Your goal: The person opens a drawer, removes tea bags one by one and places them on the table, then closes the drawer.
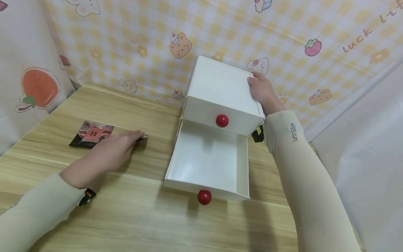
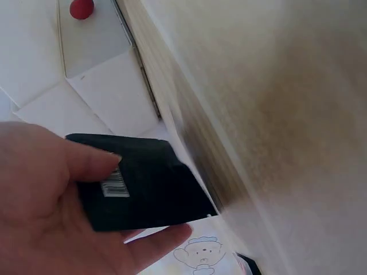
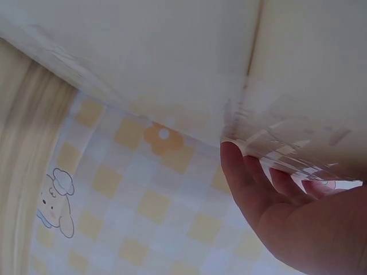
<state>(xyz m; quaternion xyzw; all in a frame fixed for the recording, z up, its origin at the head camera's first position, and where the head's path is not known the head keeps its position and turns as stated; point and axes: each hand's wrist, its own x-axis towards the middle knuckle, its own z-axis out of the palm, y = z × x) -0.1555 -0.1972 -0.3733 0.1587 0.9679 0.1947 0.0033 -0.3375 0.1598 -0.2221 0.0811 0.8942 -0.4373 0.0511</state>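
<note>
A white drawer cabinet [image 1: 225, 82] stands on the tabletop with two red round knobs. Its upper drawer is closed, while the lower drawer [image 1: 204, 157] is pulled out, its bare floor showing. My right hand [image 1: 263, 91] grips the cabinet's back right top edge, fingers bent against that edge in the right wrist view. Left of the cabinet, my left hand [image 1: 110, 152] pinches a flat black packet [image 2: 149, 189] with a barcode, thumb on the barcode side. A packet with a pink label [image 1: 92, 134] shows beside that hand in the head view; whether both views show one packet, I cannot tell.
Behind the cabinet hangs a yellow checked curtain [image 1: 151, 59] with cartoon prints. White cloth [image 1: 371, 133] borders the right side and another white cloth [image 1: 22, 52] the left. The wooden tabletop [image 1: 135, 217] runs in front of the open drawer.
</note>
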